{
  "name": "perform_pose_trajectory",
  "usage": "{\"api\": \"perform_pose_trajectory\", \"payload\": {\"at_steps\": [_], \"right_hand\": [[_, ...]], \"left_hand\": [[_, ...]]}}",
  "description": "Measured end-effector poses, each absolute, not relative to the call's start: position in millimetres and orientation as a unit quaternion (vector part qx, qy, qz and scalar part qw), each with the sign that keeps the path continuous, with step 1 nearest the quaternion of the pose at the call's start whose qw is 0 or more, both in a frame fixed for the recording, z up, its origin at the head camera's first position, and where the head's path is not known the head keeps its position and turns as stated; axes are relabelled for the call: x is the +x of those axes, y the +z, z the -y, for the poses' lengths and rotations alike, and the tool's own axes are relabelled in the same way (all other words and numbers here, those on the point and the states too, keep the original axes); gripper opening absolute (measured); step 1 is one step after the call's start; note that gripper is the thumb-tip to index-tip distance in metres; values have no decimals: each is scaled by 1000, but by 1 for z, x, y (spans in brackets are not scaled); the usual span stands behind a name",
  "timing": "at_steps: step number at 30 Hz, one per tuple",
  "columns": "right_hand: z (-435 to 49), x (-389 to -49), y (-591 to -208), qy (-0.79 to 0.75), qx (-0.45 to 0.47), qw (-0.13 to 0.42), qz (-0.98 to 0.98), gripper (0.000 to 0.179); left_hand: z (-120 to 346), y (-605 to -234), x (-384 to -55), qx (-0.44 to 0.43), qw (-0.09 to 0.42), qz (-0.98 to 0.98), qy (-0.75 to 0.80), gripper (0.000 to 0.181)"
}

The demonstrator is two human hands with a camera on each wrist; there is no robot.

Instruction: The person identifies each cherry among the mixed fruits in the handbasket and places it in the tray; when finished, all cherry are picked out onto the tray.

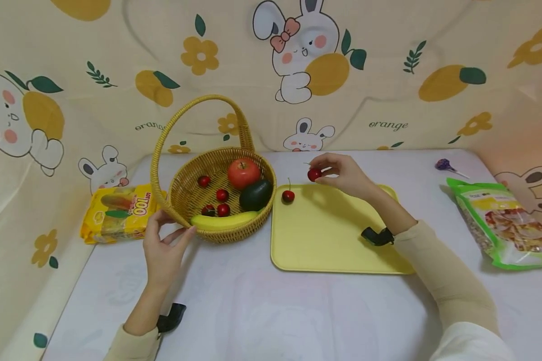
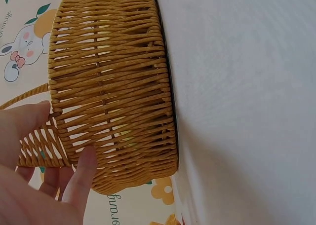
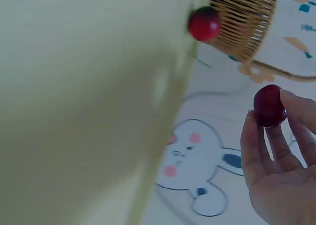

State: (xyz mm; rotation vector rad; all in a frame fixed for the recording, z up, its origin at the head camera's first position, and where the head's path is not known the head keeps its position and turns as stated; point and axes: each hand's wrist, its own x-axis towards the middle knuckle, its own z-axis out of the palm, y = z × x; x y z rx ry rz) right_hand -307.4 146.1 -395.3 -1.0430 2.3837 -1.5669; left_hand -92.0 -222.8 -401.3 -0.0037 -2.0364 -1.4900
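My right hand (image 1: 343,175) pinches a dark red cherry (image 1: 314,174) between thumb and fingertips, above the far edge of the yellow tray (image 1: 325,250). Another cherry (image 1: 288,196), stem up, sits at the tray's far left corner. At the near left side of the wicker basket (image 1: 230,235), my left hand (image 1: 164,250) grips the rim where the handle joins it. Thumb and fingers lie either side of that joint in the left wrist view. Inside the basket are an apple (image 1: 244,174), an avocado (image 1: 256,195), a banana (image 1: 226,221) and several cherries (image 1: 222,195).
Left of the basket lies a yellow snack packet (image 1: 117,213). A green and clear food bag (image 1: 506,223) lies on the right, with a purple-wrapped lollipop (image 1: 443,164) behind it. The basket's tall handle (image 1: 162,150) arches up. A printed cloth (image 1: 235,30) hangs behind the table.
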Motion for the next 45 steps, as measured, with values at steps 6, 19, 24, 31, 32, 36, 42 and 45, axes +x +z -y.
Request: {"api": "perform_pose_trajectory", "payload": {"at_steps": [6, 19, 24, 31, 32, 36, 42, 45], "right_hand": [[-150, -308, -412, -497, -346, 75, -792, 38], [-147, -305, -421, -474, -342, 130, -801, 38], [-148, -307, -428, -461, -338, 142, -808, 39], [-149, -304, -430, -444, -343, 151, -814, 41], [-149, -304, -430, -443, -342, 151, -815, 41], [-148, -303, -430, -439, -336, 151, -820, 40], [-148, -302, -431, -435, -327, 152, -825, 38], [-148, -301, -430, -434, -325, 152, -826, 38]], "left_hand": [[223, -402, -92, 0, 307, 759, -574, 59], [222, -401, -92, 6, 301, 766, -567, 58], [223, -404, -94, 2, 305, 767, -565, 59], [231, -417, -97, 6, 305, 765, -567, 61], [233, -420, -99, 7, 305, 766, -565, 62], [237, -427, -101, 8, 306, 766, -566, 63], [237, -428, -101, 4, 306, 764, -568, 64], [237, -427, -101, 4, 307, 765, -566, 63]]}}
